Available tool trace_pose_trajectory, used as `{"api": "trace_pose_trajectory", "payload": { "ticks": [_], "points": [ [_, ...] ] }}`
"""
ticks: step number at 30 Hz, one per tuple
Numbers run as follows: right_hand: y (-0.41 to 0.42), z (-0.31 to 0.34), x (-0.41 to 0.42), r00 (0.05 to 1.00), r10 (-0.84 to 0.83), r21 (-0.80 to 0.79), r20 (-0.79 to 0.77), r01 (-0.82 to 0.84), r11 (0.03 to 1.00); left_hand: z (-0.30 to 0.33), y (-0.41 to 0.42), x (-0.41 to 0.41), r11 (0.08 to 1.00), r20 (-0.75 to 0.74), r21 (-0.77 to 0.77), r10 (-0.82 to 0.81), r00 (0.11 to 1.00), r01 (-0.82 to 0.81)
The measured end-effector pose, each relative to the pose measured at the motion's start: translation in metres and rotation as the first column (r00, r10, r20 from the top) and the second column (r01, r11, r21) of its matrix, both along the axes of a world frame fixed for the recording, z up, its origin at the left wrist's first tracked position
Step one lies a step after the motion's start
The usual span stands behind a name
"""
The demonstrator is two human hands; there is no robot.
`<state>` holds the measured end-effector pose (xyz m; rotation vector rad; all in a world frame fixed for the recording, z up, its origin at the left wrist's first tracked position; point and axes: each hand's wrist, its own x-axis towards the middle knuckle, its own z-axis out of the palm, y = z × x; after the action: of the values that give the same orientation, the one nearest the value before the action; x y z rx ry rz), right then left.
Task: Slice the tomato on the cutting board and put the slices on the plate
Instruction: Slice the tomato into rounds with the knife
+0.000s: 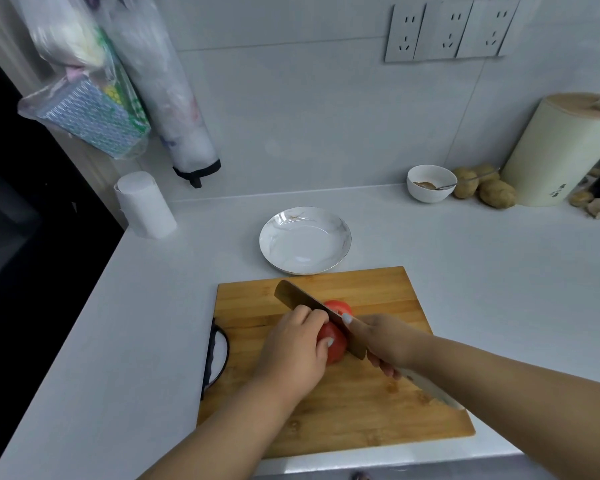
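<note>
the left hand (293,344) curls over the tomato (333,336) on the cutting board (326,403), fingertips pressing it down. just right of it, the right hand (383,341) grips the knife (312,303) handle, blade sunk into the tomato. beyond both hands the plate (305,240) sits on the bench (118,341), touching the board's far edge.

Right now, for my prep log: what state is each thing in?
Tomato: on the board, being cut.
Knife: blade in the tomato.
Left hand: holds the tomato.
Right hand: grips the knife.
Plate: no slices on it.
Board: flat on the counter.
Bowl: spoon inside.
</note>
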<state>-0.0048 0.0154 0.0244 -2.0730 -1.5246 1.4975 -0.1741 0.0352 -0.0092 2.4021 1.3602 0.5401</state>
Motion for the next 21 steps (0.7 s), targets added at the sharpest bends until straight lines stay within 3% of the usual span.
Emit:
{"api": "trace_pose_trajectory", "payload": {
  "ticks": [21],
  "points": [
    [0.000,-0.001,-0.003,0.999,0.030,-0.033,0.024,-0.029,0.999,0.001,-0.014,0.001,0.989,-0.119,0.099,-0.101,0.988,0.113]
  ]
}}
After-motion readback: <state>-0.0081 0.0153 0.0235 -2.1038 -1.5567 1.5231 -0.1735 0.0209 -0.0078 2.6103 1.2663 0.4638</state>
